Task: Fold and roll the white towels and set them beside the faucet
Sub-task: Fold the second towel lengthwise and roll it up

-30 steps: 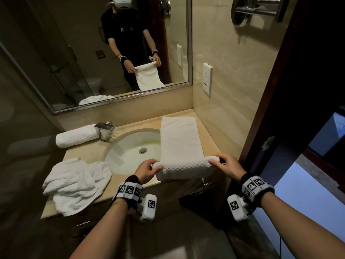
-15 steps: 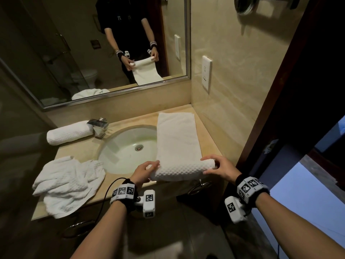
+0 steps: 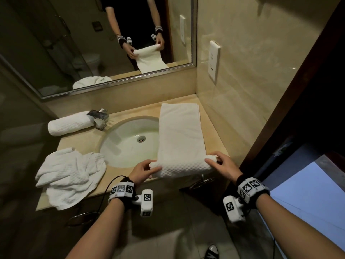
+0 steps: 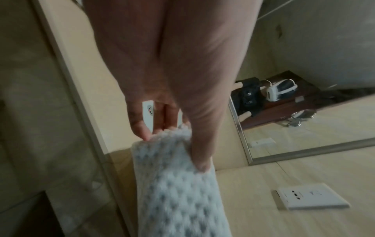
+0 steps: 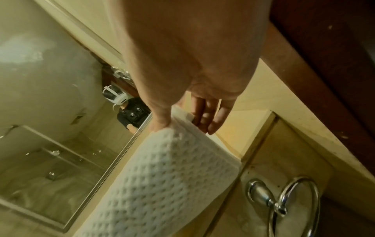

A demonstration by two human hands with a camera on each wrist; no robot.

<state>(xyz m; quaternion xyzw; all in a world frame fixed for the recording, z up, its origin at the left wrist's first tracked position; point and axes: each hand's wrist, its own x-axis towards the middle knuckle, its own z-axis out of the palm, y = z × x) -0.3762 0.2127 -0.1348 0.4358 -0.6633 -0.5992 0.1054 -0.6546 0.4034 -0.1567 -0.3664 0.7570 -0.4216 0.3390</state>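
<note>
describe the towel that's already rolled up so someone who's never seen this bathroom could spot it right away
Start at the oval sink in the beige counter, then find the chrome faucet at its back left. The finished towel roll lies just left of that faucet. It alone is a tight cylinder: the crumpled towel lies loose, the half-rolled towel is mostly flat.

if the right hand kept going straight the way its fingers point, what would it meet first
The right hand points left along the roll of the folded towel, so probably the left hand at the other end, though depth is unclear.

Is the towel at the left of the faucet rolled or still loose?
Rolled. The towel lies as a tight cylinder on the counter, one end against the faucet.
</note>
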